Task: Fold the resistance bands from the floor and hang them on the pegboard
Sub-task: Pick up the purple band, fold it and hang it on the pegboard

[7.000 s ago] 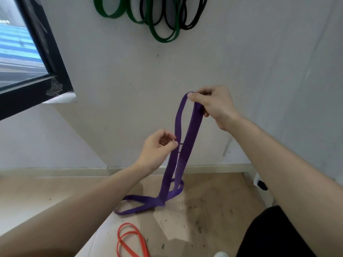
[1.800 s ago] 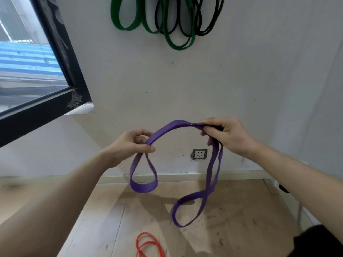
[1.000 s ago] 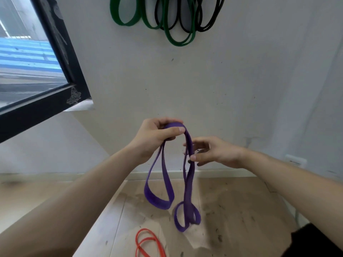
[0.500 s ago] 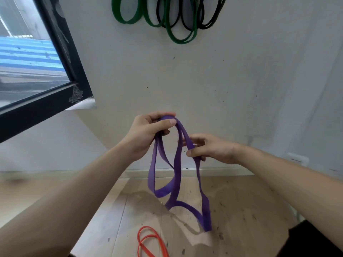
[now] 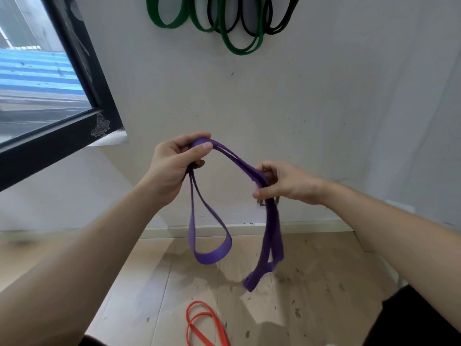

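Note:
A purple resistance band hangs in the air between both my hands, in front of the white wall. My left hand pinches one fold of it between thumb and fingers, and a short loop drops below that hand. My right hand grips another part lower and to the right, with a longer doubled loop dangling under it toward the floor. An orange band lies on the wooden floor below. Green bands and black bands hang high on the wall; the pegboard itself is out of frame.
A black-framed window juts out at the left at about head height. A wall socket sits low behind the purple band. The skirting runs along the wall's foot. My dark-clothed leg shows at the lower right.
My right hand has moved right and slightly down, away from the left hand, drawing the purple band out between them. The dangling loops have swung apart and shifted.

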The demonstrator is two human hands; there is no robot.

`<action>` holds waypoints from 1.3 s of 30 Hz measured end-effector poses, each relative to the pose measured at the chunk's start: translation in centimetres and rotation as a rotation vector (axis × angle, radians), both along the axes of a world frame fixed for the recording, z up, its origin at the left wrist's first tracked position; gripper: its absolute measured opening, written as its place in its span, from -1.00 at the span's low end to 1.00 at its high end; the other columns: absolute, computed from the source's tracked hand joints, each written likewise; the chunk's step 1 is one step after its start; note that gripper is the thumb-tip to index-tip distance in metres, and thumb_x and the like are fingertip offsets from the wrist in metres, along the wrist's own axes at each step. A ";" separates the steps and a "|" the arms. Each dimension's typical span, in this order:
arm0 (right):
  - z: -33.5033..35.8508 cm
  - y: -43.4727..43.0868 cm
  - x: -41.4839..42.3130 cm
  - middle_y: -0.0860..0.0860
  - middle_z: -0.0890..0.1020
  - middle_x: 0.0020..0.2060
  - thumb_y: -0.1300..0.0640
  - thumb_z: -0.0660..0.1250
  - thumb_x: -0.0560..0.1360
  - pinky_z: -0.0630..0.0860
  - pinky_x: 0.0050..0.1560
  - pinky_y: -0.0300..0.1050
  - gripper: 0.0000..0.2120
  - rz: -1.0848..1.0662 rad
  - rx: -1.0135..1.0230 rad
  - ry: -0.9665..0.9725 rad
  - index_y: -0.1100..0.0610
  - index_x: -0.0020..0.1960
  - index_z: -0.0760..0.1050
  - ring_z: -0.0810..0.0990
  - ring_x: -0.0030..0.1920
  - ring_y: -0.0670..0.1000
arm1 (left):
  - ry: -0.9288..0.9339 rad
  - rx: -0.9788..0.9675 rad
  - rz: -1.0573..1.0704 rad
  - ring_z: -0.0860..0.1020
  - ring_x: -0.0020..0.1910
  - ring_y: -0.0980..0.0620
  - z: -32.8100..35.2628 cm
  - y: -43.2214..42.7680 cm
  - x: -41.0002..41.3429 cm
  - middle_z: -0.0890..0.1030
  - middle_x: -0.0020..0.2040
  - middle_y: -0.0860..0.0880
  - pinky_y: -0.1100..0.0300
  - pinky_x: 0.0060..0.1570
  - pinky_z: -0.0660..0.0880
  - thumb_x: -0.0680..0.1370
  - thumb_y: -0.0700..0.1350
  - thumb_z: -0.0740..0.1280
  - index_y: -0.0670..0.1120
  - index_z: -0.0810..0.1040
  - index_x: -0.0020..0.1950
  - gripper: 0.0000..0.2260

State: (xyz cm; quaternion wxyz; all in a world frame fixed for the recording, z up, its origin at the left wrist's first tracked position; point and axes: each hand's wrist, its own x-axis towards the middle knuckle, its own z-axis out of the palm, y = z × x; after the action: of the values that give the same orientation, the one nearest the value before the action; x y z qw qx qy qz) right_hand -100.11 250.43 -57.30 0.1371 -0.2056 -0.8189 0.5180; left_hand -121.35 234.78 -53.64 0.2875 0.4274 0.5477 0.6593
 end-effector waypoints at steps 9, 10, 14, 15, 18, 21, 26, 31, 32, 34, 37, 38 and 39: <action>4.8 0.3 1.7 0.02 0.71 -0.12 0.30 0.53 0.42 0.58 0.03 -0.17 -0.72 -0.194 0.160 0.342 0.10 0.09 0.63 0.67 -0.09 -0.04 | 0.238 -0.315 -0.200 0.64 -0.11 0.05 -2.3 -0.6 -1.5 0.70 -0.10 -0.01 0.11 0.08 0.56 0.46 -0.17 0.50 -0.09 0.63 0.22 -0.68; 5.1 -0.1 1.5 -0.03 0.71 -0.13 0.29 0.53 0.43 0.56 0.00 -0.22 -0.72 -0.188 0.176 0.366 0.11 0.10 0.63 0.66 -0.10 -0.06 | 0.270 -0.338 -0.226 0.65 -0.09 0.05 -2.5 -0.3 -1.1 0.69 -0.09 -0.03 0.10 0.10 0.57 0.45 -0.17 0.52 -0.10 0.64 0.20 -0.68; 5.4 -1.8 0.6 -0.07 0.69 -0.09 0.23 0.52 0.45 0.58 0.03 -0.25 -0.71 -0.151 0.330 0.334 0.11 0.15 0.63 0.66 -0.07 -0.11 | 0.287 -0.307 -0.272 0.66 -0.08 0.08 -2.3 0.9 1.5 0.68 -0.07 -0.05 0.14 0.09 0.58 0.40 -0.16 0.57 -0.10 0.67 0.14 -0.68; 5.3 -2.2 0.4 -0.07 0.69 -0.07 0.23 0.52 0.45 0.57 0.05 -0.25 -0.71 -0.131 0.376 0.306 0.11 0.16 0.62 0.66 -0.05 -0.13 | 0.285 -0.281 -0.294 0.66 -0.08 0.08 -2.1 1.2 2.1 0.68 -0.07 -0.04 0.18 0.05 0.57 0.38 -0.11 0.60 -0.11 0.66 0.14 -0.64; 4.5 -2.7 0.3 -0.03 0.69 -0.06 0.24 0.53 0.43 0.58 0.04 -0.22 -0.67 -0.069 0.442 0.222 0.13 0.17 0.60 0.67 -0.04 -0.09 | 0.280 -0.233 -0.360 0.62 -0.09 0.05 -1.9 1.9 3.5 0.65 -0.11 -0.04 0.22 0.00 0.55 0.35 0.00 0.59 -0.15 0.65 0.09 -0.60; 3.4 -2.5 0.4 0.03 0.66 -0.07 0.25 0.53 0.39 0.62 0.02 -0.08 -0.57 -0.054 0.444 0.125 0.10 0.22 0.53 0.66 -0.07 0.01 | 0.293 -0.271 -0.346 0.55 -0.23 0.10 -2.3 2.3 4.3 0.58 -0.25 0.00 0.29 -0.16 0.45 0.37 -0.09 0.62 -0.18 0.65 -0.05 -0.73; 1.6 -2.4 1.0 0.05 0.63 0.00 0.28 0.55 0.36 0.68 -0.08 0.07 -0.52 -0.049 0.235 0.029 0.10 0.21 0.48 0.69 -0.08 0.08 | 0.358 -0.288 -0.276 0.53 -0.27 0.14 -1.9 2.4 4.7 0.60 -0.28 0.01 0.30 -0.20 0.46 0.41 -0.11 0.59 -0.16 0.68 -0.07 -0.81; -2.6 -2.2 1.5 0.10 0.67 0.06 0.24 0.60 0.36 0.63 0.14 0.12 -0.54 0.038 -0.005 -0.095 0.14 0.21 0.54 0.67 0.10 0.09 | 0.316 -0.209 -0.238 0.52 -0.23 0.07 -1.2 1.5 4.7 0.56 -0.21 -0.09 0.22 -0.14 0.50 0.45 -0.11 0.55 -0.25 0.65 -0.04 -0.76; -3.4 -2.4 1.4 0.07 0.66 0.09 0.21 0.60 0.36 0.63 0.15 0.10 -0.51 0.051 -0.011 -0.132 0.12 0.24 0.53 0.65 0.13 0.07 | 0.282 -0.181 -0.221 0.53 -0.23 0.08 -0.8 1.3 4.7 0.56 -0.21 -0.09 0.23 -0.13 0.51 0.46 -0.15 0.54 -0.23 0.65 -0.06 -0.82; -4.4 -2.8 1.2 0.03 0.63 0.13 0.17 0.60 0.37 0.63 0.16 0.05 -0.44 0.061 -0.003 -0.168 0.07 0.31 0.49 0.63 0.15 0.04 | 0.228 -0.135 -0.194 0.53 -0.25 0.12 -0.2 0.9 4.5 0.56 -0.21 -0.04 0.24 -0.10 0.53 0.48 -0.18 0.52 -0.16 0.64 -0.09 -0.90; -5.1 -3.3 0.4 -0.03 0.64 0.12 0.17 0.57 0.40 0.62 0.17 -0.01 -0.46 0.072 0.010 -0.149 0.06 0.32 0.48 0.62 0.15 -0.01 | 0.188 -0.088 -0.185 0.55 -0.24 0.14 0.4 0.5 4.0 0.57 -0.23 0.03 0.21 -0.04 0.56 0.46 -0.14 0.54 -0.15 0.63 -0.08 -0.85; -5.1 -3.6 0.1 -0.05 0.65 0.10 0.18 0.56 0.42 0.63 0.16 -0.03 -0.51 0.086 0.021 -0.141 0.05 0.30 0.50 0.62 0.14 -0.02 | 0.175 -0.076 -0.182 0.56 -0.22 0.13 0.6 0.3 3.8 0.57 -0.23 0.03 0.21 -0.04 0.57 0.44 -0.12 0.53 -0.15 0.63 -0.08 -0.84; -5.3 -3.8 -0.2 -0.06 0.66 0.09 0.18 0.54 0.44 0.63 0.15 -0.04 -0.57 0.096 0.031 -0.132 0.04 0.26 0.53 0.63 0.13 -0.03 | 0.166 -0.065 -0.178 0.56 -0.22 0.12 0.7 0.2 3.7 0.58 -0.23 0.03 0.21 -0.04 0.57 0.43 -0.10 0.52 -0.15 0.63 -0.08 -0.83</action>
State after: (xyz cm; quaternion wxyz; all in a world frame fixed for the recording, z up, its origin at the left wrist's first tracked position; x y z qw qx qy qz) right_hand -100.36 246.66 -62.58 0.0610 -0.1976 -0.8430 0.4966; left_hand -117.68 234.98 -52.91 0.3124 0.5178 0.5505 0.5755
